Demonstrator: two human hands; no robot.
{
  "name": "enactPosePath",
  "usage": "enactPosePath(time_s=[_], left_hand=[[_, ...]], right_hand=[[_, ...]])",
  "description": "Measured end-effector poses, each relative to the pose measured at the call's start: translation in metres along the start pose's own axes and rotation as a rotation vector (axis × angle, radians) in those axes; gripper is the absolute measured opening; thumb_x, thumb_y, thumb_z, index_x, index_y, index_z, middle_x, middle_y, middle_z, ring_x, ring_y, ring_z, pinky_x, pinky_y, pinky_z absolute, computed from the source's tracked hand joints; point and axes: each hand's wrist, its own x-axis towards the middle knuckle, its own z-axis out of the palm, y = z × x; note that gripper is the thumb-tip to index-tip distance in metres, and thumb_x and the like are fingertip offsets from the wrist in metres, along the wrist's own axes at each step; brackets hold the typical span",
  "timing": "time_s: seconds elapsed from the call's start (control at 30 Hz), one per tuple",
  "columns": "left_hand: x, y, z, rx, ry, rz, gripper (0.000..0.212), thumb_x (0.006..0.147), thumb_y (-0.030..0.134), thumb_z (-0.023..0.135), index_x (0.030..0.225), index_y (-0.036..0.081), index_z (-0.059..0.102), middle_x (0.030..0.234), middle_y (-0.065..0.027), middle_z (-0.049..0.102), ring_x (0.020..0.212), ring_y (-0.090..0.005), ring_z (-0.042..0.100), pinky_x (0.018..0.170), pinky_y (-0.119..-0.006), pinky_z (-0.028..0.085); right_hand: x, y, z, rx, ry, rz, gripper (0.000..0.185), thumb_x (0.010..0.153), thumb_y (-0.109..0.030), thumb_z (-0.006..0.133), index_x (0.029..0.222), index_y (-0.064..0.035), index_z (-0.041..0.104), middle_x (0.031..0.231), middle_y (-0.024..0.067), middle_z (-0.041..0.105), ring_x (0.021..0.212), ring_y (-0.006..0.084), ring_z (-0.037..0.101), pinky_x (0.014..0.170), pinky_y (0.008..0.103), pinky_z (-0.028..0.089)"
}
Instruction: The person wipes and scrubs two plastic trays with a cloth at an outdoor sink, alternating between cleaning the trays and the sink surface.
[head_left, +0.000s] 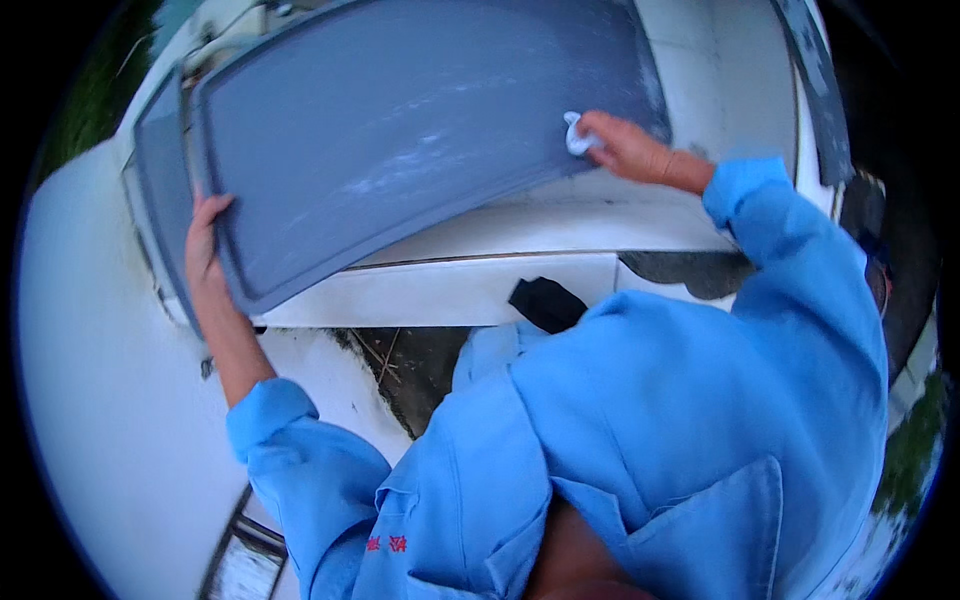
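A large grey panel (360, 142) with a raised rim lies tilted across the upper part of the view, over a white vehicle body. Pale streaks and smudges mark its surface. My left hand (206, 236) grips the panel's left edge, the thumb over the rim and the other fingers hidden. Near the panel's right end, my right hand (626, 146) pinches a small crumpled white cloth or paper wipe (576, 135). The wipe appears to touch the panel's surface; its exact contact is blurred.
Below the panel runs a white sill (450, 285) of the vehicle. A narrower grey panel (165, 142) stands at the left beside a broad white body panel (82, 300). A dark strip (817, 90) borders the right side. A black item (547, 304) lies close to my body.
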Motion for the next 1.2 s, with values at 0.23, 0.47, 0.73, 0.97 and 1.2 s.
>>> enactPosePath(time_s=[0.23, 0.47, 0.73, 0.97, 1.2], left_hand=[[0.016, -0.014, 0.007, -0.58, -0.198, 0.023, 0.041, 0.082, 0.029, 0.046, 0.114, 0.004, 0.043, 0.107, -0.0105, 0.049, 0.097, -0.0193, 0.046, 0.088, -0.03, 0.033], [0.001, -0.006, 0.033, -0.711, -0.229, 0.016, 0.062, 0.084, 0.05, 0.022, 0.116, -0.001, 0.037, 0.111, -0.014, 0.046, 0.103, -0.0246, 0.043, 0.089, -0.034, 0.034], [-0.026, -0.023, 0.048, -0.754, -0.497, 0.288, 0.057, 0.08, 0.03, 0.043, 0.126, 0.003, 0.024, 0.118, -0.0091, 0.04, 0.105, -0.0191, 0.041, 0.09, -0.029, 0.033], [-0.065, -0.025, 0.067, -0.501, -0.514, 0.345, 0.089, 0.052, -0.007, 0.045, 0.132, 0.009, 0.009, 0.122, -0.0102, 0.035, 0.103, -0.0155, 0.042, 0.083, -0.024, 0.036], [-0.068, -0.042, 0.059, -0.515, -0.44, 0.204, 0.083, 0.052, -0.005, 0.046, 0.128, 0.007, 0.016, 0.115, -0.0098, 0.038, 0.1, -0.0176, 0.043, 0.079, -0.025, 0.039]], right_hand=[[0.101, -0.182, 0.035, 0.146, -0.003, -0.682, 0.023, 0.072, -0.006, 0.052, 0.092, -0.007, 0.042, 0.089, 0.0129, 0.045, 0.073, 0.0334, 0.051, 0.06, 0.0403, 0.044], [0.162, -0.273, 0.051, 0.098, 0.235, -0.874, 0.027, 0.068, -0.008, 0.057, 0.093, -0.0083, 0.05, 0.09, 0.0112, 0.047, 0.075, 0.0279, 0.052, 0.062, 0.0345, 0.044], [0.269, -0.254, 0.002, -0.365, 0.656, -0.813, 0.015, 0.071, -0.017, 0.052, 0.084, -0.0104, 0.055, 0.093, 0.0064, 0.053, 0.091, 0.0228, 0.048, 0.077, 0.0355, 0.035], [0.314, -0.221, -0.06, -0.556, 0.551, -0.611, 0.019, 0.079, -0.023, 0.043, 0.084, -0.0087, 0.054, 0.088, 0.0079, 0.054, 0.087, 0.0264, 0.048, 0.078, 0.039, 0.034], [0.227, -0.244, 0.006, -0.354, 0.211, -0.977, 0.013, 0.078, -0.015, 0.045, 0.084, -0.0047, 0.051, 0.089, 0.0089, 0.052, 0.094, 0.0233, 0.049, 0.094, 0.0448, 0.023]])
